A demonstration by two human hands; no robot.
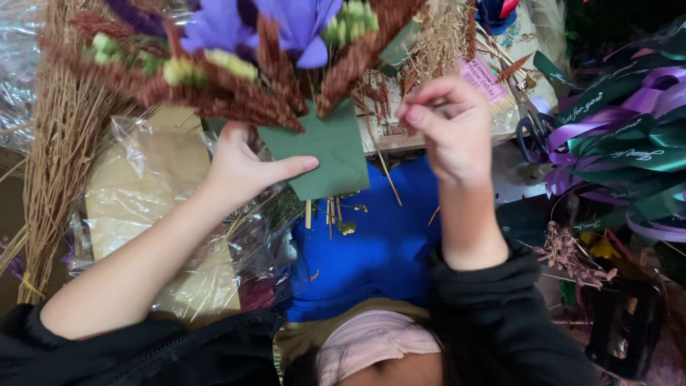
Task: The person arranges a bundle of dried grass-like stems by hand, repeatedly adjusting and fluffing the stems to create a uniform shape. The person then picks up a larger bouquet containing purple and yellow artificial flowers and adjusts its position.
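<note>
My left hand (243, 166) grips a dried bouquet (236, 57) by its green paper wrap (325, 154), holding it up close to the camera. The bouquet has purple flowers, rust-brown plumes and pale green buds; thin stems stick out below the wrap. My right hand (446, 125) is raised beside the bouquet with fingertips pinched together; what it pinches is too small to see. Both arms wear black sleeves pushed up.
A blue cloth (371, 250) lies below. Clear cellophane over brown paper (153, 186) sits at left beside a bundle of dried grass (57, 143). Purple and green ribbons (622, 143) pile at right near black scissors (532, 129). A person's head with a pink band (371, 343) shows at the bottom.
</note>
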